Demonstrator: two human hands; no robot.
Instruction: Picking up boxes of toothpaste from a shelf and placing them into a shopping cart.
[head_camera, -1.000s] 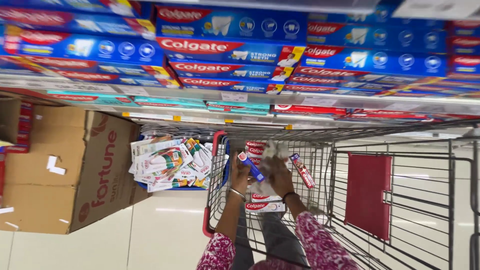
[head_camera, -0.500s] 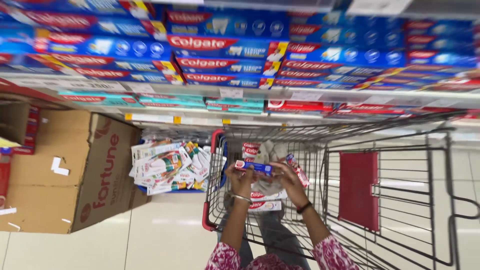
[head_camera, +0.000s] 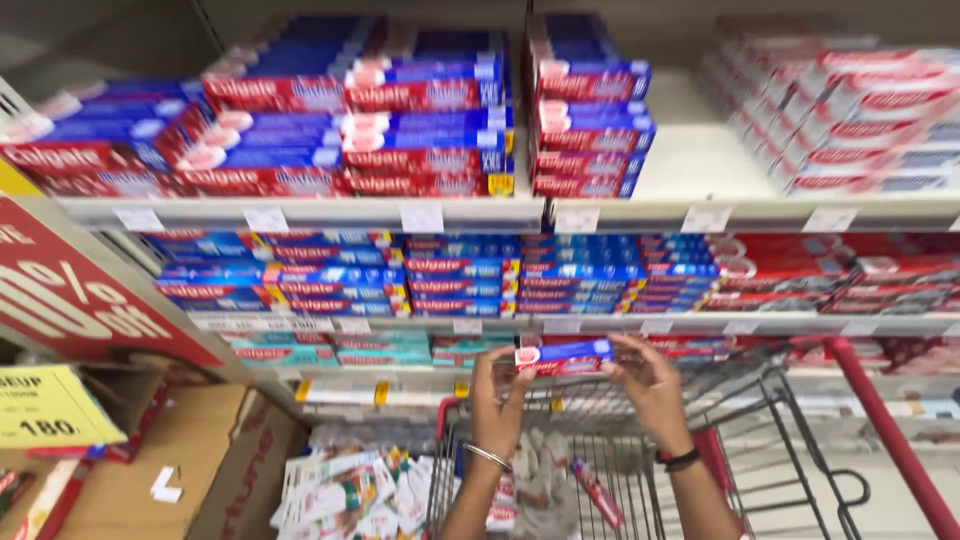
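Observation:
Both my hands hold one long red and blue toothpaste box (head_camera: 563, 356) level in front of the shelves, above the cart. My left hand (head_camera: 497, 402) grips its left end and wears a thin bangle. My right hand (head_camera: 650, 388) grips its right end and wears a dark wristband. Under my hands is a wire shopping cart (head_camera: 780, 420) with red trim, and more toothpaste packs (head_camera: 598, 492) lie in its basket.
Shelves (head_camera: 300, 212) in front carry stacked red and blue toothpaste boxes (head_camera: 430, 130) on several levels. A brown cardboard carton (head_camera: 200, 460) sits on the floor at left, with loose packs (head_camera: 345, 495) piled beside it. A red sign (head_camera: 70, 290) and a yellow price tag (head_camera: 45, 405) hang at left.
My view has tilted up from the cart to the shelves. Both hands have lifted a toothpaste box out of the cart basket and up toward the shelves.

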